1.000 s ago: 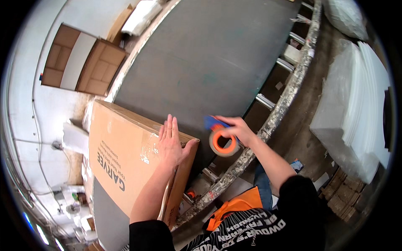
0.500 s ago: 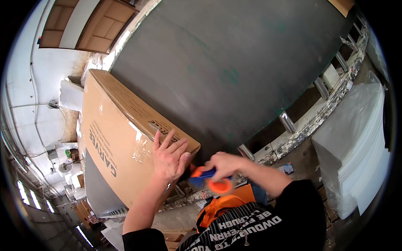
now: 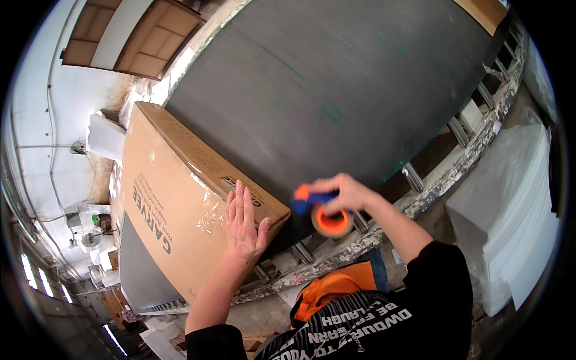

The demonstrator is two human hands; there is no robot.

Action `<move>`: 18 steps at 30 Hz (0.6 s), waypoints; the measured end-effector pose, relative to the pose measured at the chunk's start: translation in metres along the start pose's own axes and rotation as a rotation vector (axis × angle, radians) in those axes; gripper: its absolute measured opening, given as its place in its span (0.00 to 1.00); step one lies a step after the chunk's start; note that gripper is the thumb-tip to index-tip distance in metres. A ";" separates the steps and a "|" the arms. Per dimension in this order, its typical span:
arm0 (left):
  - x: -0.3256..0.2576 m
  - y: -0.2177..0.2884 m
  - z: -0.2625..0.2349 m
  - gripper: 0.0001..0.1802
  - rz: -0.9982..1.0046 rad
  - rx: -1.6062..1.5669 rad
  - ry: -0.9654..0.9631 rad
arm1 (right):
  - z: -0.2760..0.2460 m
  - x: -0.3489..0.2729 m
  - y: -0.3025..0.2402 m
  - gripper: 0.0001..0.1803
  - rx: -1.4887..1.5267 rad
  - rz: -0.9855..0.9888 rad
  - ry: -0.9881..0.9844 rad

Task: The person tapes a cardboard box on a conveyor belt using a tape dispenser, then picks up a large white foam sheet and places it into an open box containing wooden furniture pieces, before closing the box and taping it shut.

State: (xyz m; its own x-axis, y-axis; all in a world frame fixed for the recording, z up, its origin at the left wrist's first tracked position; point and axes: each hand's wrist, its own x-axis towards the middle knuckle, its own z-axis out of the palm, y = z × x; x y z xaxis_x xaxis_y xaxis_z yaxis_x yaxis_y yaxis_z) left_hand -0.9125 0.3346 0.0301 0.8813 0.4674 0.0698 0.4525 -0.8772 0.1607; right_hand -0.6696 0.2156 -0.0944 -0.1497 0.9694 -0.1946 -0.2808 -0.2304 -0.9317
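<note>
A large brown cardboard box (image 3: pixel 174 198) with dark print stands on the left, glossy clear tape running along its upper edge. My left hand (image 3: pixel 243 225) lies flat on the box near its right corner, fingers stretched out and together. Just right of that corner, my right hand (image 3: pixel 347 193) grips a blue and orange tape dispenser (image 3: pixel 313 201), with an orange-cored roll of tape (image 3: pixel 332 222) on it. The dispenser is apart from the box, above the edge of the dark board. Some of my right fingers are hidden behind the handle.
A wide dark grey board (image 3: pixel 312 90) covers the roller conveyor. Metal rollers (image 3: pixel 413 177) show along its worn, paint-flaked rail (image 3: pixel 447 174). White foam sheets in clear plastic (image 3: pixel 510 210) stand at the right. An orange bag or cloth (image 3: pixel 336 288) is close to my body.
My right hand has moved up and slightly right with the tape dispenser, away from the box corner. My left hand's fingers, spread before, are now closer together on the box.
</note>
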 end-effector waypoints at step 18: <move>-0.014 -0.019 0.010 0.34 -0.479 -0.176 0.355 | 0.125 0.028 -0.036 0.29 -0.790 0.052 -0.518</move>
State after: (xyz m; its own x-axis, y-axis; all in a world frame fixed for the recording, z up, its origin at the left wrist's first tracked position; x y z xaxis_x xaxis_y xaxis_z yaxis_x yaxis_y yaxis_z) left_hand -0.9322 0.3438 0.0159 0.4728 0.8394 0.2681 0.7307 -0.5435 0.4131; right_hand -0.7821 0.2406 -0.0278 -0.6000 0.7572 -0.2582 0.4329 0.0359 -0.9007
